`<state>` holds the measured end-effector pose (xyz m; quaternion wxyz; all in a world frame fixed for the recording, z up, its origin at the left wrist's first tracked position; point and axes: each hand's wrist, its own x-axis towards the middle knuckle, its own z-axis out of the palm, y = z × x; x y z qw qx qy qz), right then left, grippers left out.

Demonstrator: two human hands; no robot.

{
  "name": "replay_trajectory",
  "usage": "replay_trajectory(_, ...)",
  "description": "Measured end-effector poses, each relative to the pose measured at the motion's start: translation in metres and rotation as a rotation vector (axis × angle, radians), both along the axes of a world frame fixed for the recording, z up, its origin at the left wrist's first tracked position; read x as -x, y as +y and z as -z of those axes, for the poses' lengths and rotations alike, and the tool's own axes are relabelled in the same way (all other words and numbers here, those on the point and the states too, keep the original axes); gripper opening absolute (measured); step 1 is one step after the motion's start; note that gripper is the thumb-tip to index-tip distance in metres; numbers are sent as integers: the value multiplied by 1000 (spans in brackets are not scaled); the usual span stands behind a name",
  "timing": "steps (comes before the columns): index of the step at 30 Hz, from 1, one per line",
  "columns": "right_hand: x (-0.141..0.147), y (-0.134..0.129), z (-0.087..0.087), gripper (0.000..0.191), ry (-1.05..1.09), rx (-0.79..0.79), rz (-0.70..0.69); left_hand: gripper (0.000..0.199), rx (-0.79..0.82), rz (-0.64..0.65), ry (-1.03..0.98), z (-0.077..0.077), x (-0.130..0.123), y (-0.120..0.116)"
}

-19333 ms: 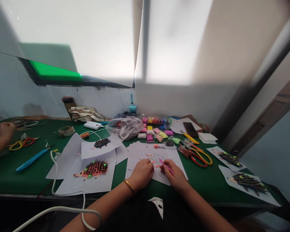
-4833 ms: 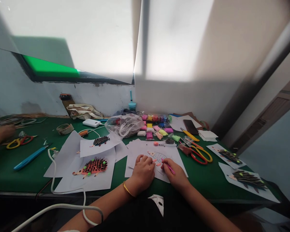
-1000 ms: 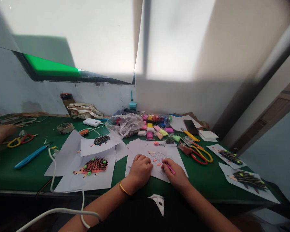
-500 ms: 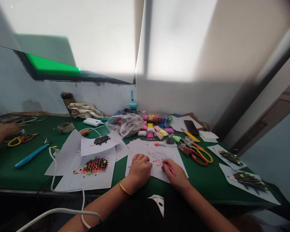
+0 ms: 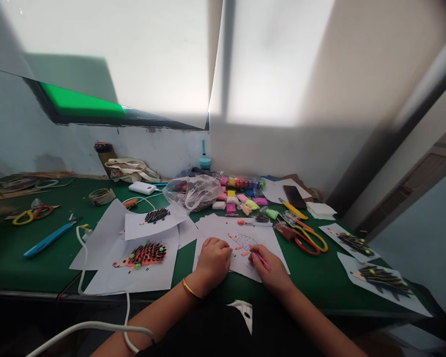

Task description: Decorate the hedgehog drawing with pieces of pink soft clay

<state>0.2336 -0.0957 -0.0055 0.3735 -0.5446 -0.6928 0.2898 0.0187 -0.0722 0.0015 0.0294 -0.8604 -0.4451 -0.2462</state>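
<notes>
A hedgehog drawing point(image 5: 247, 241) is lying between the hands on a white sheet point(image 5: 208, 228) on the green table point(image 5: 308, 285). It is showing a blue-grey outline filled with small marks, a pointed peach face and short coral-pink feet. The right hand point(image 5: 268, 268) is pinching a slim pink tool point(image 5: 262, 261) between closed fingers. The left hand point(image 5: 213, 261) is resting loosely curled; whether it is holding anything, I cannot tell.

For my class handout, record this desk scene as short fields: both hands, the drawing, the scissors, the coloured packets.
Left hand: over the white paper; any grip hidden
Right hand: holds a pink tool
Drawing: hedgehog outline, pink pieces along its underside
Scissors: one pair left, a second pair right of the paper
Coloured packets: beyond the paper, beside a plastic bag
</notes>
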Motion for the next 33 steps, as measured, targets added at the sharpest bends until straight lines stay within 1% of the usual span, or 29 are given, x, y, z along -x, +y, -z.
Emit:
replay_trajectory(4,1,0,-1,30,-3,1,0,17,-45,69,45,0,-1,-2)
replay_trajectory(6,1,0,0,30,0,-6,3,15,-51,85,84,0,-2,-3)
replay_trajectory(9,1,0,1,30,2,-10,4,14,-42,77,141,-2,-3,-5)
replay_trajectory(13,1,0,1,28,0,-17,3,20,-45,23,159,-4,-4,-7)
replay_trajectory(20,1,2,4,29,-7,-24,5,27,-43,-1,180,2,-4,-6)
replay_trajectory(23,0,2,4,29,-2,-32,3,31,-48,-15,171,2,-4,-5)
replay_trajectory(28,1,0,1,27,-2,-37,4,17,-56,29,180,-2,-5,-5)
replay_trajectory(30,1,0,0,27,-6,-34,-2,18,-52,36,183,-2,-5,-6)
replay_trajectory(33,1,-1,-1,27,-8,-26,-9,26,-35,18,174,-2,-5,-6)
